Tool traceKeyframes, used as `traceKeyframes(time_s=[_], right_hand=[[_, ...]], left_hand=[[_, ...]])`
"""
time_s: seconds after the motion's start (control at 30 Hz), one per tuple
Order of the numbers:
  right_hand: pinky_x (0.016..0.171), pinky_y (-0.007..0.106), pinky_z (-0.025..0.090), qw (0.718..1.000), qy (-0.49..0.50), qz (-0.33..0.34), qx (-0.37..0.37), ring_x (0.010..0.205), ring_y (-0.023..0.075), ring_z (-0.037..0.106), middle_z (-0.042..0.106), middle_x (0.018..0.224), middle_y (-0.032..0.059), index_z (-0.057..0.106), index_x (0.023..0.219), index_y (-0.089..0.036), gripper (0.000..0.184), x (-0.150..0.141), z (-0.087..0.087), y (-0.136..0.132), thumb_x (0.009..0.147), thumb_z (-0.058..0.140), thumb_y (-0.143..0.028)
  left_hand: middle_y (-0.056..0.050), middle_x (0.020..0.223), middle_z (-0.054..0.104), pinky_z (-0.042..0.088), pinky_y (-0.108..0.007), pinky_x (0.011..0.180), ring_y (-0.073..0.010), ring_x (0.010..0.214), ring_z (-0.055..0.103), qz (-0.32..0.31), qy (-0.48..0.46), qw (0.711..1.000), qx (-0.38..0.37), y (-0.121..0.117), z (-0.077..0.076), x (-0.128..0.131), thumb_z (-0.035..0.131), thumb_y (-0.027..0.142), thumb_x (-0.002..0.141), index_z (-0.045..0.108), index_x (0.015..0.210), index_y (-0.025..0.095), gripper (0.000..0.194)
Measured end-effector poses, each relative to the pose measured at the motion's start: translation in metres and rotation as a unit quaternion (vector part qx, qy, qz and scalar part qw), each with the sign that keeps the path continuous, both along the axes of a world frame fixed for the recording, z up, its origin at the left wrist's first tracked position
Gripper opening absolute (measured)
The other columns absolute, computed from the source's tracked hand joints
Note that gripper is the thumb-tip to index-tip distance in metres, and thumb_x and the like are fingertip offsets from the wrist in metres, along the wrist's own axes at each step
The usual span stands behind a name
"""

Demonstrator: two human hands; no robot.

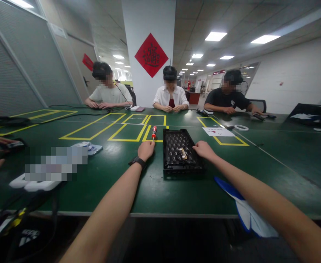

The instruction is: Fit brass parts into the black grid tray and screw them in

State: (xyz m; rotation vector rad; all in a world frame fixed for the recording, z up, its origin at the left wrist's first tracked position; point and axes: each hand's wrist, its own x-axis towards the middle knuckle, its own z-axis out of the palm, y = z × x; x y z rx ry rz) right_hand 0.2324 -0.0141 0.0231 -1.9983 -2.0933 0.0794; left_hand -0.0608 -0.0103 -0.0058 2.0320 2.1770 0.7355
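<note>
So there's this open black case (pixel 178 148) lying on the green table (pixel 155 193), with a small circuit board (pixel 182 153) inside it on a patterned dark surface. The right hand (pixel 204 150) is at the case's right edge, fingers mostly curled; can't tell if they've really got hold of it. Left hand (pixel 146 150) is closed up around the bottom end of a screwdriver (pixel 154 133), shaft down, red handle pointing away, just left of the case. Blue-and-white glove (pixel 248 212) hangs off the near table edge, under the right forearm. Yellow tape outlines (pixel 126 139) sit further back.
</note>
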Motion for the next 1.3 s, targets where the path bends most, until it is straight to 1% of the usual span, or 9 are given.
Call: traceKeyframes(time_s=[0.17, 0.27, 0.4, 0.53, 0.63, 0.83, 0.93, 1.13, 1.3], right_hand=[[0.077, 0.029, 0.041, 0.997, 0.025, -0.016, 0.076, 0.092, 0.0234, 0.06, 0.065, 0.097, 0.0184, 0.065, 0.093, -0.01, 0.043, -0.028, 0.014, -0.01, 0.087, 0.037, -0.043], [0.079, 0.029, 0.042, 0.966, 0.182, 0.102, 0.152, 0.092, 0.0204, 0.058, 0.064, 0.101, 0.0127, 0.059, 0.103, -0.016, 0.047, -0.044, 0.028, -0.021, 0.086, 0.037, -0.053], [0.056, 0.022, 0.043, 0.817, 0.52, 0.249, 0.017, 0.065, 0.0108, 0.056, 0.065, 0.091, 0.0058, 0.048, 0.109, -0.019, 0.044, -0.065, 0.032, -0.033, 0.083, 0.04, -0.054], [0.049, 0.02, 0.038, 0.715, 0.662, 0.224, 0.016, 0.05, 0.0077, 0.047, 0.058, 0.066, -0.0008, 0.048, 0.092, -0.019, 0.04, -0.058, 0.028, -0.032, 0.077, 0.05, -0.056], [0.044, 0.021, 0.033, 0.763, 0.622, 0.137, 0.11, 0.04, 0.0076, 0.036, 0.044, 0.049, -0.0055, 0.05, 0.086, -0.019, 0.041, -0.029, 0.029, -0.02, 0.082, 0.037, -0.057], [0.062, 0.026, 0.041, 0.978, 0.193, -0.036, 0.07, 0.07, 0.0193, 0.06, 0.063, 0.068, 0.0103, 0.064, 0.068, -0.013, 0.046, 0.018, 0.025, -0.002, 0.082, 0.036, -0.047], [0.069, 0.029, 0.043, 0.996, 0.057, -0.068, 0.009, 0.086, 0.0259, 0.063, 0.067, 0.092, 0.0172, 0.067, 0.083, -0.011, 0.048, 0.016, 0.016, -0.005, 0.081, 0.038, -0.049], [0.074, 0.035, 0.045, 0.997, -0.03, -0.065, -0.034, 0.093, 0.0296, 0.062, 0.064, 0.102, 0.0183, 0.065, 0.094, -0.013, 0.05, 0.005, 0.003, -0.013, 0.082, 0.039, -0.053], [0.079, 0.033, 0.042, 0.994, -0.028, -0.028, 0.103, 0.098, 0.0249, 0.057, 0.063, 0.103, 0.0167, 0.058, 0.105, -0.013, 0.047, -0.003, 0.011, -0.017, 0.087, 0.034, -0.049]], left_hand=[[-0.01, 0.084, 0.066, 0.035, -0.029, 0.064, -0.0204, 0.077, 0.059, -0.009, 0.03, 0.997, 0.072, -0.013, 0.015, 0.02, 0.022, 0.041, 0.09, 0.064, 0.077, 0.019, 0.049], [-0.009, 0.082, 0.065, 0.035, -0.03, 0.069, -0.0196, 0.076, 0.058, -0.058, 0.045, 0.99, 0.119, -0.029, 0.03, 0.038, 0.021, 0.041, 0.091, 0.062, 0.076, 0.018, 0.049], [-0.006, 0.079, 0.064, 0.035, -0.029, 0.075, -0.017, 0.078, 0.057, -0.221, 0.068, 0.963, 0.14, -0.048, 0.046, 0.064, 0.026, 0.041, 0.091, 0.06, 0.074, 0.018, 0.045], [-0.004, 0.075, 0.062, 0.035, -0.028, 0.078, -0.0152, 0.078, 0.055, -0.306, 0.039, 0.944, 0.119, -0.058, 0.051, 0.075, 0.025, 0.044, 0.092, 0.059, 0.073, 0.017, 0.048], [-0.004, 0.085, 0.062, 0.035, -0.029, 0.085, -0.0164, 0.087, 0.054, -0.286, 0.002, 0.949, 0.13, -0.057, 0.05, 0.07, 0.021, 0.043, 0.093, 0.06, 0.08, 0.018, 0.048], [-0.006, 0.118, 0.055, 0.034, -0.032, 0.096, -0.019, 0.112, 0.047, -0.148, -0.054, 0.978, 0.137, -0.029, 0.021, 0.046, 0.039, 0.039, 0.087, 0.057, 0.109, 0.023, 0.032], [-0.009, 0.128, 0.05, 0.036, -0.037, 0.095, -0.0245, 0.118, 0.045, -0.018, -0.1, 0.994, 0.032, -0.011, 0.005, 0.036, 0.048, 0.042, 0.08, 0.049, 0.123, 0.023, 0.047], [0.001, 0.122, 0.059, 0.036, -0.035, 0.096, -0.0212, 0.117, 0.049, -0.035, -0.115, 0.993, -0.016, 0.003, -0.005, 0.031, 0.04, 0.033, 0.081, 0.044, 0.128, 0.032, 0.048], [0.001, 0.126, 0.056, 0.035, -0.039, 0.096, -0.0232, 0.12, 0.046, -0.029, -0.104, 0.994, -0.005, 0.001, -0.003, 0.033, 0.037, 0.034, 0.082, 0.045, 0.128, 0.032, 0.047]])
